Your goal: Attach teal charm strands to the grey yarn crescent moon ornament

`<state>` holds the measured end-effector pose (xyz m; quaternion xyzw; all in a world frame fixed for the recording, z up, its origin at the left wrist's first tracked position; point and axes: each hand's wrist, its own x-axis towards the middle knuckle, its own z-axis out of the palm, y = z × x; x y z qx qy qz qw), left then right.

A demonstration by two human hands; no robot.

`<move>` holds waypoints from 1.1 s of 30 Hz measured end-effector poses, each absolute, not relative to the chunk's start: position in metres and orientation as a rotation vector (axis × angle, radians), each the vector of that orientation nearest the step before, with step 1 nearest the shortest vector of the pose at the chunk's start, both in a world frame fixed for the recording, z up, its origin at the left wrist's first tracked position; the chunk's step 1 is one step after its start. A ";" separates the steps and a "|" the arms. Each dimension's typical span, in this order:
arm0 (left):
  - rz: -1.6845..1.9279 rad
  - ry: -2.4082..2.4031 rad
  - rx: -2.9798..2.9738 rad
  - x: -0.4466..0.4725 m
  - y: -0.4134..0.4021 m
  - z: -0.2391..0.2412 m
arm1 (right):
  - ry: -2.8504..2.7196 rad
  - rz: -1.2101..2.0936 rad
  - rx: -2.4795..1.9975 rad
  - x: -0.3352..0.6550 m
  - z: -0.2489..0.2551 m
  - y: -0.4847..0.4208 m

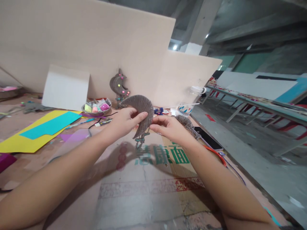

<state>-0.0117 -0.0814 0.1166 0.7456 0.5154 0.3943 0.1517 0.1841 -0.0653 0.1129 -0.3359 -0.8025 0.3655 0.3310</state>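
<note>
A grey crescent moon ornament (144,110), wrapped in yarn, is held up over the table. My left hand (126,123) grips its inner curve, thumb across the front face. At the outer edge, the thumb and fingertips of my right hand (165,126) are pinched against the ornament; whether a thread is between them is too small to tell. Short strings with greenish beads (141,139) dangle from the lower tip. A similar decorated moon (118,84), dotted with coloured balls, hangs on the board behind.
Printed cardboard (153,182) under clear sheeting lies below my hands. Left are yellow (35,143) and blue sheets (50,125), a white panel (66,88) and a bowl of coloured clay (96,108). Right are grey yarn (185,123), a phone (208,139), a cup (184,109) and a bottle (195,94).
</note>
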 end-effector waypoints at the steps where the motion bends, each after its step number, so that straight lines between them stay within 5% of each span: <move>1: 1.136 1.479 2.131 -0.012 -0.081 0.116 | -2.109 0.961 -0.873 0.185 0.114 -0.065; 25: 1.167 1.431 2.069 -0.015 -0.077 0.114 | -2.352 0.972 -0.766 0.190 0.118 -0.065; 33: 1.137 1.441 2.075 -0.014 -0.079 0.115 | -1.860 0.926 -0.882 0.191 0.109 -0.054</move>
